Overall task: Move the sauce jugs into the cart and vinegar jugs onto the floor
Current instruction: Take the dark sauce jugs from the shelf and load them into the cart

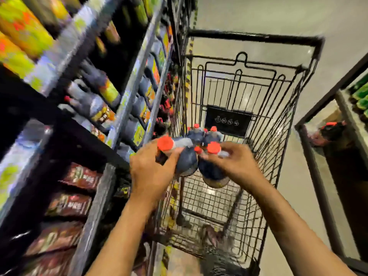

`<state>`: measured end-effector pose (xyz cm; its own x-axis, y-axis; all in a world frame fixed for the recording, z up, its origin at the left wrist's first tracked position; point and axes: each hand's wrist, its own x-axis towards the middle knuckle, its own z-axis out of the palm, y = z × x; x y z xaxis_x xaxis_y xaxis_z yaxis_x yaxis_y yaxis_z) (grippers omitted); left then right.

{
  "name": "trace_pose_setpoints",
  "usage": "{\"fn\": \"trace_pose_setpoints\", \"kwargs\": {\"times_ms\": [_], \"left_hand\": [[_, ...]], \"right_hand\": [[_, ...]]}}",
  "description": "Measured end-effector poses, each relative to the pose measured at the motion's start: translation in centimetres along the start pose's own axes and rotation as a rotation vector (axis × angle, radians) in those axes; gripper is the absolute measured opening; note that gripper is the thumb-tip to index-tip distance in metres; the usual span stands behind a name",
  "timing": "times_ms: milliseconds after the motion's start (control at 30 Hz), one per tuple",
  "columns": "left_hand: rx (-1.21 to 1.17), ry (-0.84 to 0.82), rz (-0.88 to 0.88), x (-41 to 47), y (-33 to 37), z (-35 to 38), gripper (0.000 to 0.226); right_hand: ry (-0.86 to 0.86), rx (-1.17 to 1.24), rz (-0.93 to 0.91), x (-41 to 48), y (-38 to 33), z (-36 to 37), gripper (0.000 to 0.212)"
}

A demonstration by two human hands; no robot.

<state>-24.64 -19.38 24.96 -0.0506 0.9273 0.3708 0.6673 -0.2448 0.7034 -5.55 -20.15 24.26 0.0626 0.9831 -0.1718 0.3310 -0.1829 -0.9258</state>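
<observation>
Each hand gripped a dark, red-capped plastic sauce jug, the left hand [151,172] its jug [184,160], the right hand [237,162] its own [213,172], above the black wire cart [286,124]; next, seemingly, lowering them beside the jugs already inside [203,135].

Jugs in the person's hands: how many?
2: one jug in the left hand, one in the right hand, both over the cart.

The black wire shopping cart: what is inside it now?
Inside the black wire shopping cart, two dark red-capped jugs stand at the far end; the hand-held jugs hide anything behind them.
</observation>
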Motion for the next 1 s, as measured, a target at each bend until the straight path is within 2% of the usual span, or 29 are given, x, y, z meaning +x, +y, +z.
{"fn": "trace_pose_setpoints", "kwargs": {"times_ms": [100,233,367,433,500,567,667,767,867,1000], "left_hand": [[0.057,0.117,0.059,-2.7,2.3,-7.3,0.035],[0.024,0.242,0.018,-7.0,4.5,-15.9,0.039],[0.205,0.326,0.174,-11.7,6.3,-23.8,0.035],[0.254,0.388,0.19,-13.5,6.7,-27.3,0.035],[0.287,0.441,0.191,-15.2,7.1,-30.7,0.034],[0.326,0.487,0.189,-16.7,7.4,-33.7,0.034],[0.361,0.581,0.136,-18.5,7.4,-37.3,0.037],[0.454,0.662,0.097,-19.9,7.0,-40.0,0.038],[0.568,0.731,0.089,-20.7,6.5,-42.0,0.036],[0.682,0.803,0.006,-21.1,5.3,-42.9,0.036]], "right_hand": [[-0.087,0.044,-0.097,-4.1,-4.7,1.5,0.024],[-0.223,0.129,-0.173,-9.1,-9.5,4.2,0.027],[-0.352,0.11,-0.341,-13.0,-13.8,7.7,0.03],[-0.401,0.141,-0.404,-14.6,-15.8,9.7,0.032],[-0.462,0.164,-0.463,-16.1,-17.9,11.7,0.047],[-0.528,0.19,-0.509,-17.4,-20.1,13.7,0.042],[-0.631,0.179,-0.625,-18.6,-23.4,16.6,0.028],[-0.707,0.239,-0.721,-19.4,-26.1,19.3,0.043],[-0.772,0.299,-0.81,-19.4,-28.3,21.7,0.022],[-0.825,0.401,-0.87,-18.8,-30.3,24.2,0.027]]}}
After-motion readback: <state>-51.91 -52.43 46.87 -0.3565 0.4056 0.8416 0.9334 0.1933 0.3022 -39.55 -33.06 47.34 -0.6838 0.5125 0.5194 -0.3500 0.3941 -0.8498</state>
